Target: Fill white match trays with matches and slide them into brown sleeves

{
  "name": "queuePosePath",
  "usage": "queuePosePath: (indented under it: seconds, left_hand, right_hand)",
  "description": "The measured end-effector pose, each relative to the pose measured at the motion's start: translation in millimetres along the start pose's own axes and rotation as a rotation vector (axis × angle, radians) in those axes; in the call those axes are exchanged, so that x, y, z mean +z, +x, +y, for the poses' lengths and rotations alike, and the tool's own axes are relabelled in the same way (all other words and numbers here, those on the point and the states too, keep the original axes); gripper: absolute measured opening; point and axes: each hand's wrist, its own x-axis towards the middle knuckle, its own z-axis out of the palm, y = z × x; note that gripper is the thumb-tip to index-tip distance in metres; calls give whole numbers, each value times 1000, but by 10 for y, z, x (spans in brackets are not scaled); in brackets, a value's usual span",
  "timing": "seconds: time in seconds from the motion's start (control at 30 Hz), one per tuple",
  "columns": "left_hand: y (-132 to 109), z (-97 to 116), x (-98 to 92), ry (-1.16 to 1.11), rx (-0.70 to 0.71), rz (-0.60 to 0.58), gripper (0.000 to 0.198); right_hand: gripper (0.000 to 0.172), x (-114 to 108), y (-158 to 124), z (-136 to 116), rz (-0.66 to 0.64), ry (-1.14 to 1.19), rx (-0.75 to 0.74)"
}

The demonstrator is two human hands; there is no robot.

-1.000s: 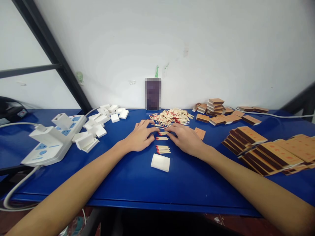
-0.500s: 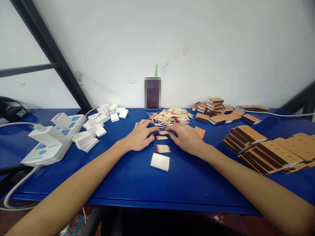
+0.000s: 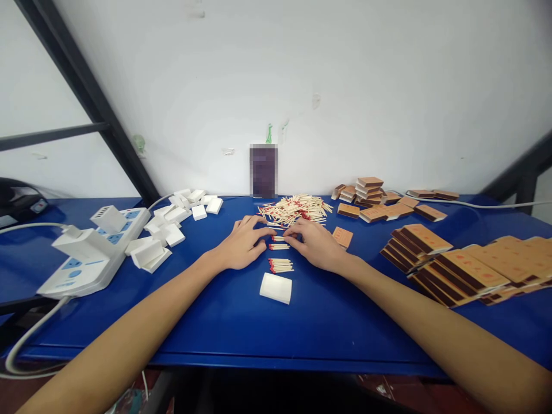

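Red-tipped matches lie in small rows between my hands. My left hand (image 3: 245,242) rests on the table left of them, its thumb and forefinger apart near the red heads. My right hand (image 3: 317,244) has its thumb and forefinger drawn together at the plain ends of the far row of matches (image 3: 277,238). Just nearer is another short row of matches (image 3: 279,246), then a thicker group of matches (image 3: 281,265). A white matchbox tray (image 3: 276,288) lies closest to me. Beyond my fingers spreads a loose heap of matches (image 3: 297,209).
White trays (image 3: 166,221) are piled at left beside a white power strip (image 3: 95,253) with plugs and cables. Orange-brown matchbox sleeves (image 3: 371,198) stand at back right, with larger stacks of sleeves (image 3: 470,264) nearer. A single sleeve (image 3: 342,237) lies by my right wrist. A pixelated dark rectangle (image 3: 263,171) stands against the wall.
The view has shifted slightly, so everything sits a little lower and further left. My right thumb and forefinger have come closer together at the far row; my left hand has barely moved.
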Motion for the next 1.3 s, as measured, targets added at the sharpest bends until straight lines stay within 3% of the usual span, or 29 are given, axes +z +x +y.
queuePosePath:
  seconds: [0.2,0.33,0.53,0.73,1.07,1.3]
  left_hand:
    - [-3,3,-19,-39,99,34,34]
    - [0,12,-24,-72,143,38,34]
    - [5,-2,31,-1,32,98,39]
    - [19,-26,95,89,-146,64,49]
    - [17,-50,110,104,-117,27,47]
    - [16,-9,70,60,-75,66,40]
  right_hand:
    - [23,-3,-41,-20,-4,95,-80]
    - [27,28,-10,29,53,95,-42]
    - [39,43,41,45,26,-76,-47]
    - [41,11,29,6,-62,-118,-78]
    - [30,67,16,128,72,2,-117]
    - [31,61,15,123,57,-5,-104]
